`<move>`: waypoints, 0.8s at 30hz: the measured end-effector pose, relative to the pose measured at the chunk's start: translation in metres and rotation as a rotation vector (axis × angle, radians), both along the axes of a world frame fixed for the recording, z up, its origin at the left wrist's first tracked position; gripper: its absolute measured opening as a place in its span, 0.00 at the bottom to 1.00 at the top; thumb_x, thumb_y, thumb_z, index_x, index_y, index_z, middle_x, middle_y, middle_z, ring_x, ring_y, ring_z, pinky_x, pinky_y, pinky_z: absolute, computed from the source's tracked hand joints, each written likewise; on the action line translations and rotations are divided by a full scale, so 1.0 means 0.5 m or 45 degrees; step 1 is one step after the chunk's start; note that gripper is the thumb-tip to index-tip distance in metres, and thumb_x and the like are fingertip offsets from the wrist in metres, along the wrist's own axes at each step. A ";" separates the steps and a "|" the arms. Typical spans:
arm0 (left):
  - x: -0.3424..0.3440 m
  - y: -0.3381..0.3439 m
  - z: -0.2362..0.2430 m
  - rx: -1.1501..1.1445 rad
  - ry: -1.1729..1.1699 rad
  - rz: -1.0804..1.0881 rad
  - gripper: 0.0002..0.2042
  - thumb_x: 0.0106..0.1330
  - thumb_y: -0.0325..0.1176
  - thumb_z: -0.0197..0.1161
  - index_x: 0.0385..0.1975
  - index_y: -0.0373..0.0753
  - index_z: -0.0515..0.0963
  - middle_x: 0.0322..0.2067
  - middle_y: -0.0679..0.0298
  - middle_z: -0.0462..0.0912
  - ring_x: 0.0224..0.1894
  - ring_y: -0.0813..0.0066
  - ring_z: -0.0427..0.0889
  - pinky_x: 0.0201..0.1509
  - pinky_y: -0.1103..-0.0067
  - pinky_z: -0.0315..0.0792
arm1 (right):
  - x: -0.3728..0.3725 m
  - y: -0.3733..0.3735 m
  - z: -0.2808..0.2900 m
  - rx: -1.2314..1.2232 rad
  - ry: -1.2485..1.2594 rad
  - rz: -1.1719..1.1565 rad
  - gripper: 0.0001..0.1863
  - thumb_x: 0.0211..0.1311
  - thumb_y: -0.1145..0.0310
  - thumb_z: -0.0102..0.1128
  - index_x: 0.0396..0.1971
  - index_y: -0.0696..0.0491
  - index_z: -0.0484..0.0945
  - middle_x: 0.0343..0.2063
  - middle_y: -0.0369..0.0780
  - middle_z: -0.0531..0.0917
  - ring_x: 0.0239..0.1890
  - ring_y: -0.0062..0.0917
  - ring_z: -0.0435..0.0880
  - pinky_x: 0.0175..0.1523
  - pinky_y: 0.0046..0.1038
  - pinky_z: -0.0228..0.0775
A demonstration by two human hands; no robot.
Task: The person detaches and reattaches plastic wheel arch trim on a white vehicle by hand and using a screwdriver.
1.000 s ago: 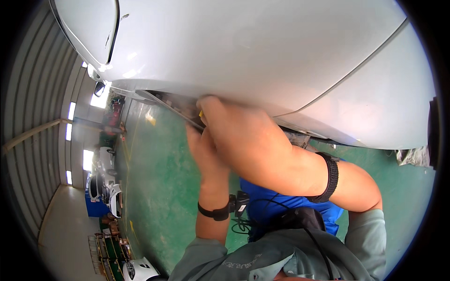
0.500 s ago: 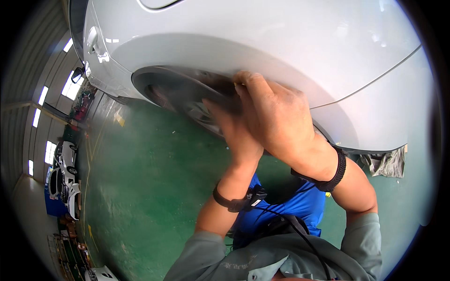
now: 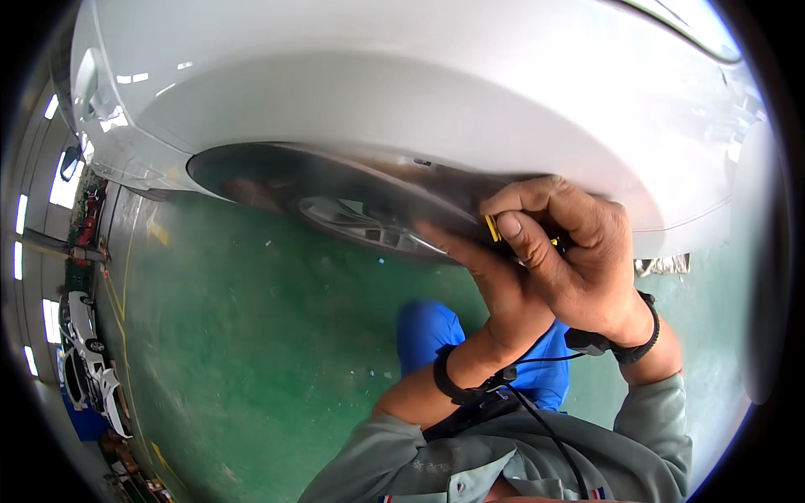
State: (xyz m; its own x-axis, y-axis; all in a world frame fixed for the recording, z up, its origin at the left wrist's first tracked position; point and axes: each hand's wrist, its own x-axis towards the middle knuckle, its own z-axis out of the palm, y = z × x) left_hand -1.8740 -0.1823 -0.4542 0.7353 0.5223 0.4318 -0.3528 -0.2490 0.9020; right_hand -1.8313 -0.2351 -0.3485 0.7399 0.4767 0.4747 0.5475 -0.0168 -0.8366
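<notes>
My right hand [image 3: 579,251] is closed at the edge of the wheel arch, its thumb and index finger pinching a small flat yellow piece [image 3: 492,228]. A second bit of yellow shows deeper in that hand. My left hand [image 3: 503,285] crosses just below it, one finger stretched out along the wheel [image 3: 360,225]; its other fingers are mostly hidden, and I see nothing held in it. Above both hands curves the white fender [image 3: 352,92] of a car. A small light-coloured clip-like spot [image 3: 422,163] shows under the arch lip.
Green floor [image 3: 277,335] spreads below the car, with small scraps on it. A crumpled silvery sheet [image 3: 667,266] lies at the right, past my right wrist. Another white car [image 3: 88,335] stands far left. A black cable [image 3: 545,427] runs along my front.
My view has shifted, and both hands sit farther right and lower along the arch. The right hand has turned, so the yellow piece between its fingers shows more plainly.
</notes>
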 end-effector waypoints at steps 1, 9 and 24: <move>0.004 -0.002 0.018 -0.001 0.107 -0.026 0.49 0.74 0.33 0.55 0.69 0.48 0.11 0.60 0.60 0.57 0.61 0.76 0.61 0.69 0.74 0.52 | 0.015 -0.001 -0.001 -0.024 -0.004 -0.088 0.03 0.65 0.76 0.61 0.34 0.59 0.81 0.28 0.39 0.84 0.28 0.20 0.81 0.35 0.23 0.73; -0.028 0.051 0.073 0.076 0.455 0.035 0.25 0.73 0.36 0.53 0.64 0.32 0.53 0.52 0.60 0.65 0.55 0.67 0.67 0.65 0.70 0.60 | 0.036 -0.013 -0.026 -0.104 0.431 -0.002 0.04 0.60 0.77 0.62 0.33 0.56 0.84 0.25 0.44 0.84 0.26 0.33 0.84 0.32 0.29 0.75; -0.005 0.132 0.222 -0.832 1.043 -0.116 0.08 0.58 0.25 0.53 0.35 0.29 0.74 0.34 0.62 0.77 0.39 0.75 0.79 0.43 0.68 0.84 | -0.030 -0.027 -0.026 -0.083 0.839 -0.240 0.08 0.62 0.71 0.63 0.39 0.55 0.86 0.31 0.44 0.88 0.32 0.26 0.87 0.38 0.27 0.77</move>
State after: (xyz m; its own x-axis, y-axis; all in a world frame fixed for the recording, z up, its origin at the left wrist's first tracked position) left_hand -1.8767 -0.1163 -0.3430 0.7236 0.4024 -0.5608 0.4327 0.3686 0.8227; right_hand -1.8463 -0.2486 -0.3614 0.9376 0.3235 -0.1277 -0.0920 -0.1234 -0.9881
